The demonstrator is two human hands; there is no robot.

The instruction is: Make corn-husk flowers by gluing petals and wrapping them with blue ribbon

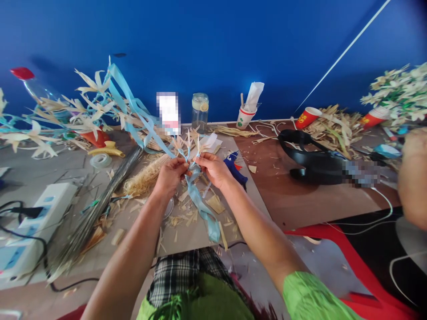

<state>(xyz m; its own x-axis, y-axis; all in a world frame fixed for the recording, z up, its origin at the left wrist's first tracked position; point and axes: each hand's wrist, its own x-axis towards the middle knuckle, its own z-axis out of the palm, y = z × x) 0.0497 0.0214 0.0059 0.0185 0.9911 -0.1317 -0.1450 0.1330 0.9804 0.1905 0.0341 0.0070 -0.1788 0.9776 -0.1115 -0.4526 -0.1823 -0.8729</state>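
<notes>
Pinched between both hands: a small bunch of straw flowers (189,143) bound with pale blue ribbon (200,202). Left hand (171,174) closed on the stems from the left, thumb and fingers pressed together around them; right hand (215,169) closed on the same spot from the right, fingertips meeting the left hand's. Bunch held upright just above the table (273,195), at the middle of the head view, petals fanning up over the knuckles, ribbon tail dropping down toward the near table edge. More ribbon running up and left from the bunch to a long spray of straw flowers (83,109) lying across the left side.

Beneath the hands: straw scraps (187,218) strewn on a grey mat. Just right of the right hand, a blue glue gun (235,168). To the left, a bundle of thin wires (96,213), a tape roll (100,160) and a white power strip (36,222). Against the blue wall: a glass jar (200,111) and a paper cup (245,116). Farther right, a black bag (310,160), a tipped red cup (307,117), and another person's arm (413,178) at the frame's edge.
</notes>
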